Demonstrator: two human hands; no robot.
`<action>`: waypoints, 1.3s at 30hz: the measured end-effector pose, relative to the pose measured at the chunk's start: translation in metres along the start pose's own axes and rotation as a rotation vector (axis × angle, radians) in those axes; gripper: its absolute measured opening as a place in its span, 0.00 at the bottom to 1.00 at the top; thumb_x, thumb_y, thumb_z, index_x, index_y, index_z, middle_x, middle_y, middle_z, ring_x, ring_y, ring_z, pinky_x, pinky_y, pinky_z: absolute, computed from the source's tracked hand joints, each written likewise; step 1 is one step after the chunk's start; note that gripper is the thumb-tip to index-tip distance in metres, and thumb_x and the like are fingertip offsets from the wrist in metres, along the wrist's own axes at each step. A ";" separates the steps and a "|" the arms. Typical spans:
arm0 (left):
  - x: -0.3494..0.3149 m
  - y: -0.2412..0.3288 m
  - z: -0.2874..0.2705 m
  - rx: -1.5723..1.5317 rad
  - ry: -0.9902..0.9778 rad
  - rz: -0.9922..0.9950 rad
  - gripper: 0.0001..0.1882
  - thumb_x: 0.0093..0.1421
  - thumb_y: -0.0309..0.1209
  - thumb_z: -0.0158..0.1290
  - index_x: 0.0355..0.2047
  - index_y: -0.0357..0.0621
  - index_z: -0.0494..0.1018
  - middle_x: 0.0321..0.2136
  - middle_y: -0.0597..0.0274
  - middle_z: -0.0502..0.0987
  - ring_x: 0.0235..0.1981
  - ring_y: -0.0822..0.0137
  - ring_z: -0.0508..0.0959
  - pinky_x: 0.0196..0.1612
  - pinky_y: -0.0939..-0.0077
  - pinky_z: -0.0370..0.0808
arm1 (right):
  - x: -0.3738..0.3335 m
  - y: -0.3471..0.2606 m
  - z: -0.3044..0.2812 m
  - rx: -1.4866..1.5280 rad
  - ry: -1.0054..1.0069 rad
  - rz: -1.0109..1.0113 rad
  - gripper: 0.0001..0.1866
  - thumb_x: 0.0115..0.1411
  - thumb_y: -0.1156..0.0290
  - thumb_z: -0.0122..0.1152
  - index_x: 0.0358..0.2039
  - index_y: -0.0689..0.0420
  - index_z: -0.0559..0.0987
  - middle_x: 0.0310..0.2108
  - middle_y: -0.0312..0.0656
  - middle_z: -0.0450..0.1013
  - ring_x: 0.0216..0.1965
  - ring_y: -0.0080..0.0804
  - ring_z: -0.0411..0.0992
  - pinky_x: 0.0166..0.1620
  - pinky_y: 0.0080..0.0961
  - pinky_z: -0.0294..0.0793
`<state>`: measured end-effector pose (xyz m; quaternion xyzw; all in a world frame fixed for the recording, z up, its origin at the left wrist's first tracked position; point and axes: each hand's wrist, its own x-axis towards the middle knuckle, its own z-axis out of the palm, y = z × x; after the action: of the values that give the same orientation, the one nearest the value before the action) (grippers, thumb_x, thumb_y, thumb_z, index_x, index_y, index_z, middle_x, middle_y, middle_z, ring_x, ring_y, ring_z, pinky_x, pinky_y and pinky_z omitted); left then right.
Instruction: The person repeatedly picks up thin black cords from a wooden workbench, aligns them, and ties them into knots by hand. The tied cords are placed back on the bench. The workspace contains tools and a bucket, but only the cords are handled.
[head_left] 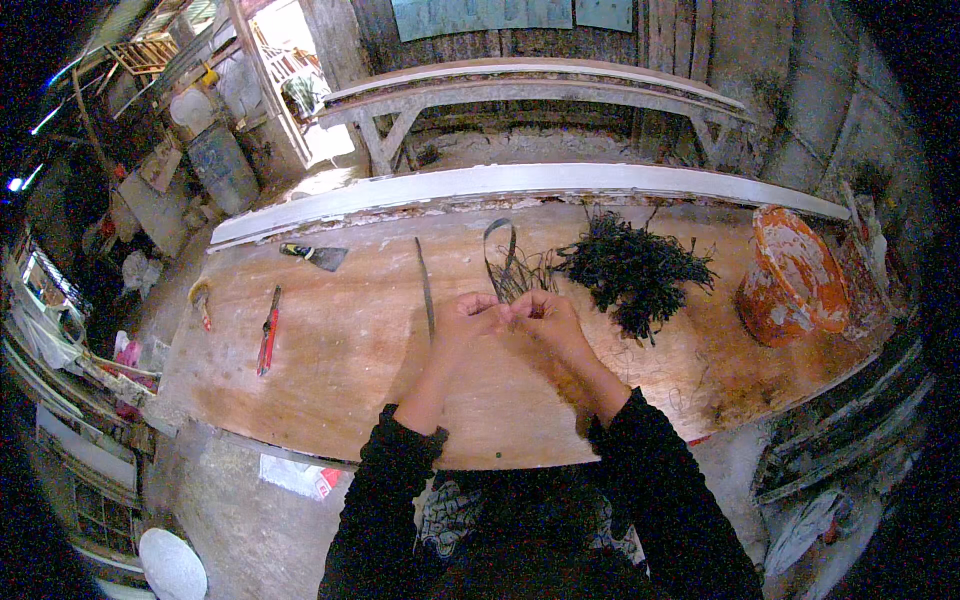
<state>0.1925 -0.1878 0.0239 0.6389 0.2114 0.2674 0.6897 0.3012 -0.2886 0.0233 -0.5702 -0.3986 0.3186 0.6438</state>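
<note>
While both hands (508, 318) pinch thin dark strands (512, 272), grip closed, strands running away toward curled strip

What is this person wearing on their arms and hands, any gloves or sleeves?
No gloves: the left hand and right hand are bare. Both forearms are covered by long black sleeves, the left sleeve and right sleeve, loose and slightly rumpled, ending in plain cuffs at the wrists. No watch, rings or markings can be made out.
</note>
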 end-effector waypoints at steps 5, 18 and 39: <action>-0.002 0.007 0.000 -0.081 0.022 -0.086 0.07 0.49 0.27 0.49 0.27 0.36 0.68 0.21 0.62 0.72 0.22 0.73 0.70 0.26 0.84 0.68 | 0.000 0.000 0.000 0.017 -0.040 -0.074 0.01 0.48 0.77 0.52 0.23 0.59 0.71 0.21 0.32 0.68 0.23 0.18 0.64 0.28 0.14 0.63; -0.005 0.013 -0.002 -0.239 0.075 -0.154 0.07 0.51 0.29 0.47 0.28 0.37 0.68 0.24 0.61 0.72 0.25 0.71 0.71 0.28 0.83 0.67 | -0.008 -0.016 0.007 -0.304 -0.035 -0.427 0.10 0.44 0.81 0.53 0.29 0.56 0.73 0.23 0.38 0.67 0.28 0.25 0.65 0.30 0.19 0.65; -0.001 -0.004 0.003 -0.249 0.042 0.012 0.07 0.48 0.28 0.52 0.25 0.43 0.65 0.24 0.63 0.71 0.24 0.70 0.73 0.23 0.84 0.69 | -0.008 -0.013 0.005 0.399 0.017 0.197 0.05 0.49 0.70 0.52 0.26 0.58 0.72 0.23 0.33 0.68 0.24 0.18 0.65 0.28 0.14 0.63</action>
<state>0.1945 -0.1907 0.0203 0.5436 0.1871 0.3093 0.7575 0.2927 -0.2947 0.0352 -0.4705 -0.2646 0.4478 0.7128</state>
